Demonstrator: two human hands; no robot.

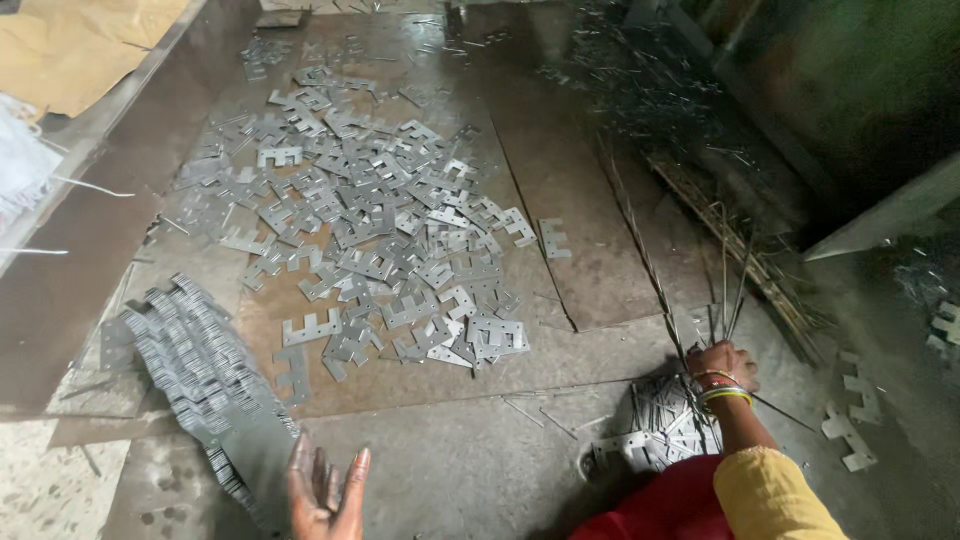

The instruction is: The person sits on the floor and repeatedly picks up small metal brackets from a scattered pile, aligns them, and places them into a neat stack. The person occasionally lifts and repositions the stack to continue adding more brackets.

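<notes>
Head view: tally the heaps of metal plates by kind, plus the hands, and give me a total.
Overlapping stacked row of plates: 1
Loose scattered spread of plates: 1
Small pile of plates: 1
Hands: 2 (left hand, right hand)
Total: 5
Single plates are too many to count.

Hardly any packaging in view — only flattened brown cardboard sheets (75, 45) at the far left, lying at an angle, plain and unprinted. No labels, signs or screens visible.
</notes>
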